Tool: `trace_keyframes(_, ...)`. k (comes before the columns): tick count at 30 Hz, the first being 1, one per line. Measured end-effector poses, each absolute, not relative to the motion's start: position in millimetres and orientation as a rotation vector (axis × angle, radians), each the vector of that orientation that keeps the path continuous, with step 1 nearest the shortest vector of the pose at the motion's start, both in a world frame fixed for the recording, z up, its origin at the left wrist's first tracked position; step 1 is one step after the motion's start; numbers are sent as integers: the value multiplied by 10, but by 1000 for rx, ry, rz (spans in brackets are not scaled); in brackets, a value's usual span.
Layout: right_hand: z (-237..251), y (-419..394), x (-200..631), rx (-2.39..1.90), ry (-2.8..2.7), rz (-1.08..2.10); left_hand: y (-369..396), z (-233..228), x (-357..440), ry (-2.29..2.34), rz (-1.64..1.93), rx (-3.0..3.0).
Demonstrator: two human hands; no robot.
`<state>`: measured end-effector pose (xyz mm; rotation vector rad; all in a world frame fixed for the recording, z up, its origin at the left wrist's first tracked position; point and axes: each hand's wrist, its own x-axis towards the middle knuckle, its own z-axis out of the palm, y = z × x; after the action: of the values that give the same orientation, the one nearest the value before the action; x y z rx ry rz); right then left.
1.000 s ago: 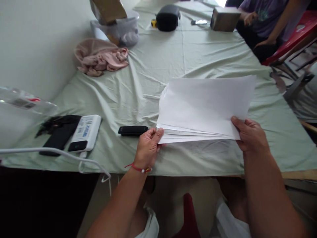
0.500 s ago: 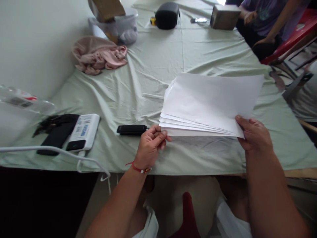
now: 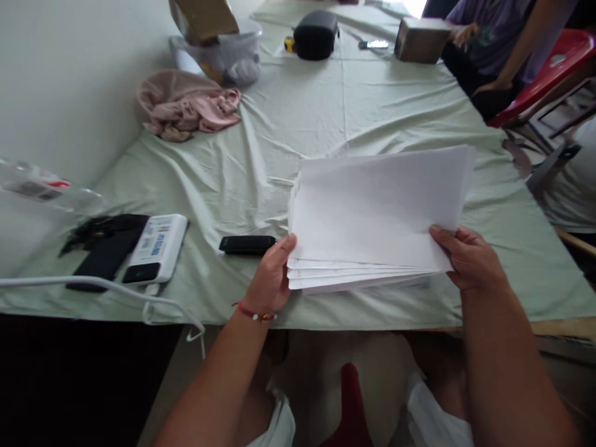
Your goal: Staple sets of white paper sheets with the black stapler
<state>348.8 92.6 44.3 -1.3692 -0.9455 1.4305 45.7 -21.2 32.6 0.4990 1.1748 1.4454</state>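
A stack of white paper sheets point(image 3: 372, 211) lies between my hands just above the cloth-covered table, its sheets slightly fanned along the near and left edges. My right hand point(image 3: 470, 257) grips the right side, thumb on top and fingers underneath. At the left edge, my left hand point(image 3: 272, 273) is closed against the stack, its thumb at the side and the other fingers largely hidden. A black stapler-like object point(image 3: 247, 244), whose kind I cannot make out, lies just left of the stack, close to my left hand.
At the left are a white power bank point(image 3: 161, 245) with a cable, a dark phone-like slab point(image 3: 100, 261) and a plastic bottle point(image 3: 49, 186). Pink cloth point(image 3: 195, 108), a clear tub point(image 3: 242, 56), a black case point(image 3: 316, 36) and a box point(image 3: 421, 40) stand farther back. A person point(image 3: 498, 43) sits at far right.
The stack has shifted left and toward me, and its sheets lie more evenly. My left hand has moved down and left, from the near corner to the left edge. My right hand has moved slightly left.
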Motion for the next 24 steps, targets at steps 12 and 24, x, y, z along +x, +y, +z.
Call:
trace_keyframes(12, 449, 870, 3514, -1261, -1035, 1499, -94, 302, 286, 1233, 1566, 1045)
trace_keyframes(24, 482, 849, 3710, -1402, -1485, 1104, 118, 100, 122, 1572, 1480, 1198)
